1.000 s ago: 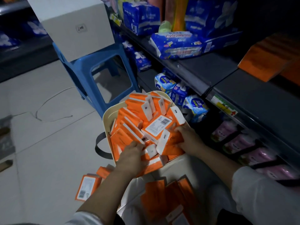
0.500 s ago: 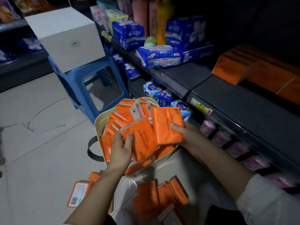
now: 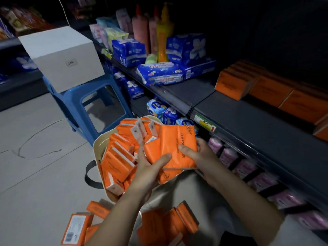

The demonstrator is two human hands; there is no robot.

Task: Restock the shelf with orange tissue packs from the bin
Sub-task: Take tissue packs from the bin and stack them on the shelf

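A cream bin on the floor is heaped with orange tissue packs. Above its right side both hands hold orange packs pressed together. My left hand grips a smaller pack from below. My right hand clasps a larger flat pack with dark lettering, thumb on its face. A dark shelf at the right carries a row of orange packs near its back.
A blue plastic stool bearing a white box stands left of the bin. More orange packs lie on the floor near my knees. Blue tissue bundles sit on the shelf's left part; pink rolls fill the shelf below.
Both hands dug into the bin, each lifted out an orange pack, and have brought the two packs together above the bin's right side. The view has tilted up toward the shelf.
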